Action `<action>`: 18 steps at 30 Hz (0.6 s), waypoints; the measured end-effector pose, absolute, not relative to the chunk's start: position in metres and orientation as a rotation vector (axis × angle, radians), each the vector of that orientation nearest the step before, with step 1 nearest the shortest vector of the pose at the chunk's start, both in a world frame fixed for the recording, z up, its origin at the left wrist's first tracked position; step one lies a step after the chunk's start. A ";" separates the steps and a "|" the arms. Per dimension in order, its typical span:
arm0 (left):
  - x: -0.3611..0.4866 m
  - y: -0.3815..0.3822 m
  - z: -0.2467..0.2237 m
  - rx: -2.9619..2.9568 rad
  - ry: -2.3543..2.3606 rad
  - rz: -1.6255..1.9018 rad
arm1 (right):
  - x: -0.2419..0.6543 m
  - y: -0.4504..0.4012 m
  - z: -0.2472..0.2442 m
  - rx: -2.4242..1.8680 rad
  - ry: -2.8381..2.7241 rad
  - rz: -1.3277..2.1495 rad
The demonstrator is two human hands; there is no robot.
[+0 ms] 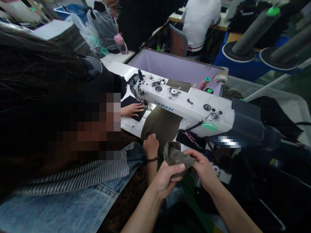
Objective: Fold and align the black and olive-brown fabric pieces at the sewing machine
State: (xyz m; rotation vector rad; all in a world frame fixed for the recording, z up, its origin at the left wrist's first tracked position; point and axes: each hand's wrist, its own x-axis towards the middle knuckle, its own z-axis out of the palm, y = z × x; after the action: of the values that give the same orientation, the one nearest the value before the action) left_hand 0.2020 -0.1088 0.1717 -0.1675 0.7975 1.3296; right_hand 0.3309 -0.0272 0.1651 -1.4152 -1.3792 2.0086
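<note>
A bunched olive-grey cloth is held up in front of the sewing machine's near side. My left hand grips its lower left part, with the thumb lying over the fabric. On the right edge of the same cloth, my right hand closes its fingers, partly hidden behind the fabric. A larger olive cloth lies on the machine bed beyond my hands, passing under the arm of the white sewing machine.
Close at left sits a person in a denim garment; one hand rests on dark fabric near the needle, the other on the olive cloth. Behind are a lilac-lined bin and another person. Thread cones stand right.
</note>
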 end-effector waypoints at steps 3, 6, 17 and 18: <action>0.201 -0.110 0.172 -0.204 0.781 1.369 | 0.323 -0.027 0.168 -1.423 -1.396 1.944; 0.204 -0.109 0.172 -0.190 0.857 1.391 | 0.320 -0.028 0.165 -1.453 -1.446 1.881; 0.213 -0.108 0.181 -0.060 1.056 1.404 | 0.350 -0.037 0.175 -1.260 -1.577 1.547; 0.213 -0.107 0.183 -0.079 1.058 1.397 | 0.351 -0.036 0.176 -1.236 -1.622 1.518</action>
State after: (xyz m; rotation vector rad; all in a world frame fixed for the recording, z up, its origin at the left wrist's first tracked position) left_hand 0.2131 -0.1072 0.1827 -0.0790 1.0575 1.3967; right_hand 0.3515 -0.0360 0.1762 -1.2356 -1.6218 1.5184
